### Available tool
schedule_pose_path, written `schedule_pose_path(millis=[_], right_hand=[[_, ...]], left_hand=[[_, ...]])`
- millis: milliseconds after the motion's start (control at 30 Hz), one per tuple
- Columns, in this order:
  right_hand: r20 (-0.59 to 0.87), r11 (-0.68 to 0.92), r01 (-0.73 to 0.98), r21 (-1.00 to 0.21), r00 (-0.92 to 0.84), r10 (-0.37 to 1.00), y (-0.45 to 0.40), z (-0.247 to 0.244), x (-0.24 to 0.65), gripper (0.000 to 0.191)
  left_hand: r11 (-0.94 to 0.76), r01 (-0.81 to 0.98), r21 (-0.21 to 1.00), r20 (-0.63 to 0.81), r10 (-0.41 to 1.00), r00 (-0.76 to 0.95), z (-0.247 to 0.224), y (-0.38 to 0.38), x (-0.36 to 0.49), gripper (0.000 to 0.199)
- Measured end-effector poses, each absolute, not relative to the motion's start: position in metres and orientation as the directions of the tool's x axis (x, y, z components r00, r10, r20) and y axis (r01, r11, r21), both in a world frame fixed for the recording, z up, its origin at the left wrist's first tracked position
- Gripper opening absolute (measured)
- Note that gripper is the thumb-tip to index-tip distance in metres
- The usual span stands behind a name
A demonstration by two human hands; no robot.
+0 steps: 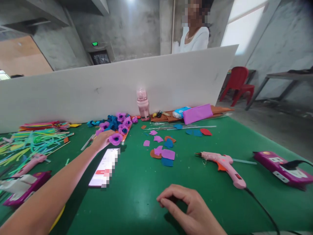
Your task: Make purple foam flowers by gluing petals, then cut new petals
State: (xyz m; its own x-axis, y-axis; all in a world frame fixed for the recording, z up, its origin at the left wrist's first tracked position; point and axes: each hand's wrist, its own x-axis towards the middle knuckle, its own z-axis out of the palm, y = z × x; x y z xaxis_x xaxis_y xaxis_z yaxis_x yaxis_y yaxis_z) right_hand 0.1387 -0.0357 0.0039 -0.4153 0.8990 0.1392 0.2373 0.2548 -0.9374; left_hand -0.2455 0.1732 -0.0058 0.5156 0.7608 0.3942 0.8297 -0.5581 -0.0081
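My left hand reaches to the pile of purple and dark blue paper flowers at the back left of the green table. Its fingertips are at a purple flower with a dark centre, partly behind the hand, closed around its edge. Near the front edge, my right hand hovers with thumb and index fingertips together and nothing visible between them. Purple, blue and brown paper pieces lie mid-table. A lit phone rests below my left forearm.
A pink glue gun and purple power strip are at right, with another glue gun at left beside colourful strips. A pink bottle stands before the white partition. Behind it is a person.
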Motion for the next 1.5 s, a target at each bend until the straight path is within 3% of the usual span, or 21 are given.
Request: schedule_pose_path(millis=[233, 467, 667, 833, 933, 1067, 1167, 1300, 1400, 1500], right_hand=[[0.185, 0.312, 0.247, -0.917, -0.43, 0.884, -0.035, 0.0, 0.142, 0.016], [0.185, 0.321, 0.261, -0.91, -0.436, 0.881, -0.034, -0.004, 0.137, 0.016], [0.166, 0.307, 0.28, -0.91, -0.434, 0.886, -0.035, -0.005, 0.135, 0.016], [0.16, 0.295, 0.27, -0.917, -0.43, 0.889, -0.036, -0.003, 0.139, 0.016], [0.145, 0.277, 0.257, -0.926, -0.434, 0.889, -0.038, 0.0, 0.141, 0.013], [0.158, 0.267, 0.225, -0.937, -0.409, 0.899, -0.041, 0.002, 0.14, 0.011], [0.22, 0.303, 0.184, -0.935, -0.367, 0.904, -0.042, 0.004, 0.139, 0.015], [0.366, 0.43, 0.134, -0.893, -0.339, 0.867, -0.044, 0.004, 0.139, 0.028], [0.492, 0.549, 0.155, -0.821, -0.294, 0.82, -0.046, 0.002, 0.139, 0.035], [0.479, 0.506, 0.119, -0.854, -0.199, 0.855, -0.046, 0.003, 0.142, 0.044]], left_hand=[[-0.511, 0.812, -0.283, 0.227, 0.787, 0.574, -0.005, 0.191, -0.244, 0.017], [-0.408, 0.826, -0.389, 0.215, 0.831, 0.512, 0.0, 0.207, -0.248, 0.014], [-0.386, 0.838, -0.385, 0.208, 0.848, 0.487, 0.005, 0.21, -0.242, 0.017], [-0.327, 0.882, -0.339, 0.365, 0.819, 0.443, 0.013, 0.171, -0.242, 0.034], [-0.322, 0.888, -0.327, 0.431, 0.786, 0.443, 0.02, 0.133, -0.233, 0.032], [-0.406, 0.884, -0.232, 0.52, 0.716, 0.466, 0.027, 0.084, -0.185, 0.026], [-0.509, 0.847, -0.153, 0.485, 0.708, 0.513, 0.029, 0.056, -0.127, 0.033], [-0.636, 0.77, 0.054, 0.43, 0.71, 0.557, 0.031, 0.038, -0.049, 0.03], [-0.64, 0.738, 0.214, 0.386, 0.749, 0.538, 0.031, 0.048, -0.004, 0.029], [-0.583, 0.707, 0.4, 0.367, 0.809, 0.459, 0.03, 0.08, 0.028, 0.036]])
